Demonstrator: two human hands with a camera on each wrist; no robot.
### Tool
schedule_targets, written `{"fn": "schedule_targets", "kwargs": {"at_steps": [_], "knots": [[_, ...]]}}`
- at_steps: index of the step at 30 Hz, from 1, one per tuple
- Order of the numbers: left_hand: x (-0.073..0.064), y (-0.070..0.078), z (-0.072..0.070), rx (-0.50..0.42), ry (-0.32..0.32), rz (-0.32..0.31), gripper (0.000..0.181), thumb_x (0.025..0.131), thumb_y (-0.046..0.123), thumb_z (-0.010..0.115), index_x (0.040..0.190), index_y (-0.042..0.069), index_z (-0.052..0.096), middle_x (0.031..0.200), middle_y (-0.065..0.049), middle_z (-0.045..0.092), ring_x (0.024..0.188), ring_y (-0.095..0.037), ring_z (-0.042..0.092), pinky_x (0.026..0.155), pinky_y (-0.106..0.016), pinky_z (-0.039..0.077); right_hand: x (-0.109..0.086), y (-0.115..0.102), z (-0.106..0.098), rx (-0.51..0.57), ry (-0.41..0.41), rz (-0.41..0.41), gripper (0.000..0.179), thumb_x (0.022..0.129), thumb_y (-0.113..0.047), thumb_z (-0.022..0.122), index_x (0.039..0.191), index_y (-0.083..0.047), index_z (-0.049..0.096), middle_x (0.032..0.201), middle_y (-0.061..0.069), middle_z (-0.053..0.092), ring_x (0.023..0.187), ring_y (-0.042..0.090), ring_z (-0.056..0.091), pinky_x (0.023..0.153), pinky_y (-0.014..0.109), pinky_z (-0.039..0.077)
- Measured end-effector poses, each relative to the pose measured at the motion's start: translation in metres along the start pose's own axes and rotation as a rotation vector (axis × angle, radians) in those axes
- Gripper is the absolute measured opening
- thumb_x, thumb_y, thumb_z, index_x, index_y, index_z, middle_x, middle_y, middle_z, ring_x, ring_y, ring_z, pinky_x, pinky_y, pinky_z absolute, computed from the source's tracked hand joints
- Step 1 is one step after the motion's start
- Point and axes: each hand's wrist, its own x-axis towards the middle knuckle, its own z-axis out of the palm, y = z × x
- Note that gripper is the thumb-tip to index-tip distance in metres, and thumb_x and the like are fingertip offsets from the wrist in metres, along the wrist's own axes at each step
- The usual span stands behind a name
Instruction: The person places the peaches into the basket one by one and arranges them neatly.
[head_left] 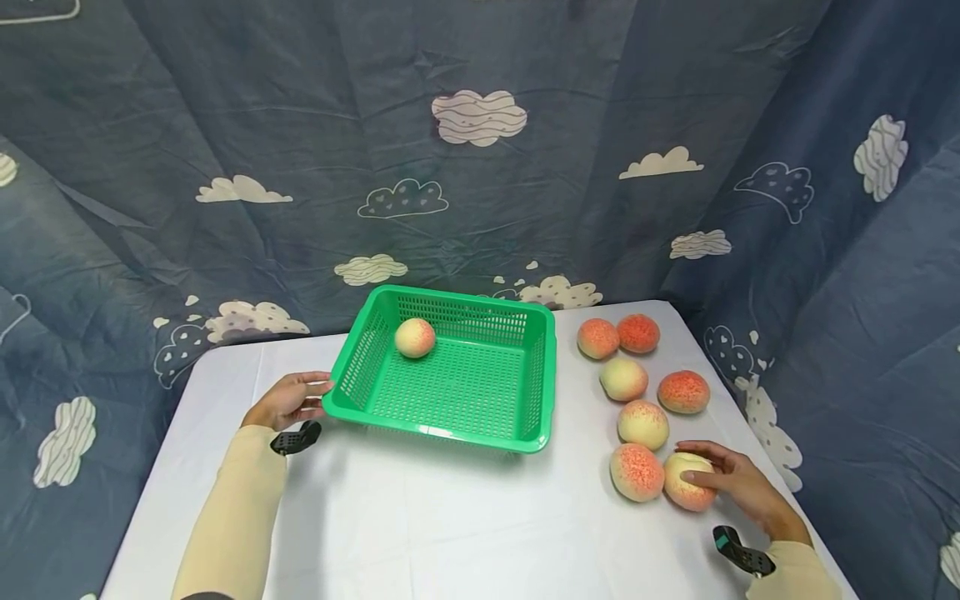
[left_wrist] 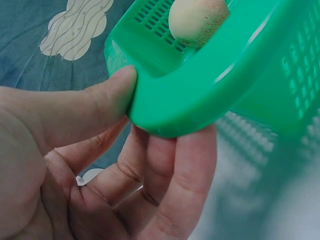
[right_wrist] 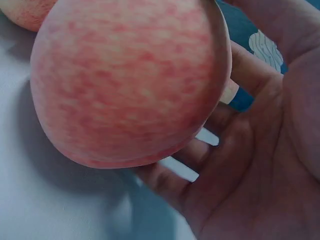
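My left hand (head_left: 288, 402) pinches the near left corner of a green plastic basket (head_left: 457, 430), thumb on top of the rim and fingers beneath it in the left wrist view. Inside the basket, toward its back left, lies one pale peach with a red blush (head_left: 415, 337). On the right of the table my right hand (head_left: 738, 482) grips a yellow and pink peach (head_left: 691, 493), the thumb on its near side and the fingers round its far side. That peach fills much of the right wrist view (right_wrist: 130, 85). A redder peach (head_left: 637, 472) sits just left of it.
More peaches lie in a loose group behind the right hand: a pale one (head_left: 642, 424), another pale one (head_left: 624, 379), and several redder ones (head_left: 683, 392) toward the back. A white cloth (head_left: 420, 525) covers the table. Dark blue curtains with clouds (head_left: 480, 225) surround its back and sides.
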Motion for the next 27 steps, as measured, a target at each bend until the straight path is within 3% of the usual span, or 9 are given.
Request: {"fn": "schedule_targets", "kwargs": {"at_steps": [5, 9, 14, 20, 24, 27], "knots": [[0.0, -0.001, 0.0, -0.004, 0.006, -0.005, 0.05, 0.1, 0.01, 0.053, 0.142, -0.008, 0.033, 0.081, 0.005, 0.064, 0.071, -0.009, 0.06, 0.071, -0.025, 0.058, -0.004, -0.001, 0.0, -0.034, -0.088, 0.01, 0.067, 0.088, -0.02, 0.072, 0.142, 0.004, 0.04, 0.141, 0.02, 0.043, 0.108, 0.005, 0.047, 0.092, 0.034, 0.043], [0.001, -0.001, -0.001, 0.015, 0.01, -0.001, 0.052, 0.1, 0.011, 0.053, 0.143, -0.008, 0.032, 0.082, 0.005, 0.063, 0.072, -0.008, 0.06, 0.072, -0.025, 0.058, -0.006, -0.003, 0.001, -0.053, -0.089, 0.01, 0.067, 0.086, -0.019, 0.073, 0.14, 0.004, 0.042, 0.141, 0.023, 0.043, 0.107, 0.008, 0.048, 0.088, 0.029, 0.044], [0.004, -0.001, 0.0, 0.02, 0.022, -0.014, 0.052, 0.1, 0.012, 0.053, 0.144, -0.007, 0.033, 0.082, 0.005, 0.063, 0.072, -0.008, 0.06, 0.075, -0.026, 0.058, -0.007, -0.006, 0.0, -0.112, -0.012, 0.027, 0.068, 0.083, -0.024, 0.077, 0.137, 0.005, 0.047, 0.137, 0.022, 0.049, 0.105, 0.008, 0.05, 0.085, 0.027, 0.045], [0.005, 0.001, 0.001, 0.014, 0.018, -0.004, 0.052, 0.1, 0.011, 0.053, 0.143, -0.007, 0.033, 0.082, 0.004, 0.063, 0.071, -0.008, 0.06, 0.073, -0.026, 0.058, -0.01, -0.021, -0.005, -0.213, 0.117, 0.01, 0.074, 0.082, -0.034, 0.077, 0.137, 0.004, 0.047, 0.136, 0.025, 0.048, 0.107, 0.015, 0.05, 0.088, 0.036, 0.047], [0.002, 0.002, 0.001, 0.026, 0.015, 0.001, 0.053, 0.1, 0.012, 0.053, 0.144, -0.007, 0.032, 0.083, 0.005, 0.062, 0.071, -0.008, 0.059, 0.073, -0.025, 0.057, -0.005, -0.038, -0.007, -0.163, 0.187, -0.089, 0.072, 0.085, -0.028, 0.076, 0.139, 0.006, 0.043, 0.132, 0.021, 0.049, 0.101, 0.009, 0.051, 0.083, 0.03, 0.05], [0.0, 0.003, 0.001, 0.038, 0.013, -0.005, 0.053, 0.1, 0.012, 0.052, 0.145, -0.007, 0.031, 0.083, 0.005, 0.061, 0.071, -0.008, 0.059, 0.074, -0.025, 0.057, 0.003, -0.054, -0.008, -0.104, 0.216, -0.192, 0.066, 0.087, -0.022, 0.075, 0.138, 0.007, 0.043, 0.124, 0.002, 0.052, 0.096, 0.001, 0.05, 0.078, 0.019, 0.05]]}}
